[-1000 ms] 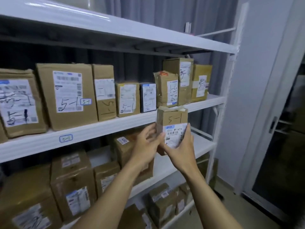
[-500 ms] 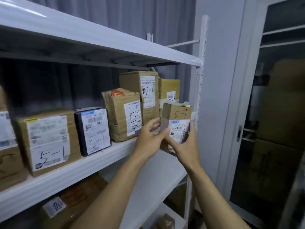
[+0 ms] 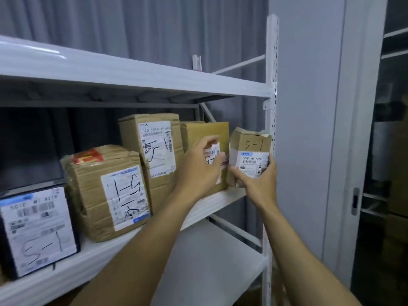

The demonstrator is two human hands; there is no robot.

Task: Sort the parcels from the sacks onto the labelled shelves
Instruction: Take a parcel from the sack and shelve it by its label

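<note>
White metal rack, middle shelf (image 3: 212,206) is pretty full. Left to right along it: a black box (image 3: 37,230) with a big white label, a crumpled carton (image 3: 106,193) with red tape on top, a tall carton (image 3: 152,151), a plain carton (image 3: 205,133), then a small box (image 3: 249,146) marked 5-1, right against the end post (image 3: 272,85).

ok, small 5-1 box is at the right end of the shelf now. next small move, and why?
Probably let go with the right hand and draw it back. The small box marked 5-1 looks seated on the shelf, upright, between the yellowish box and the upright post, among other 5-1 parcels. The left hand is open, already off it. If it rocks, nudge it deeper first.
</note>
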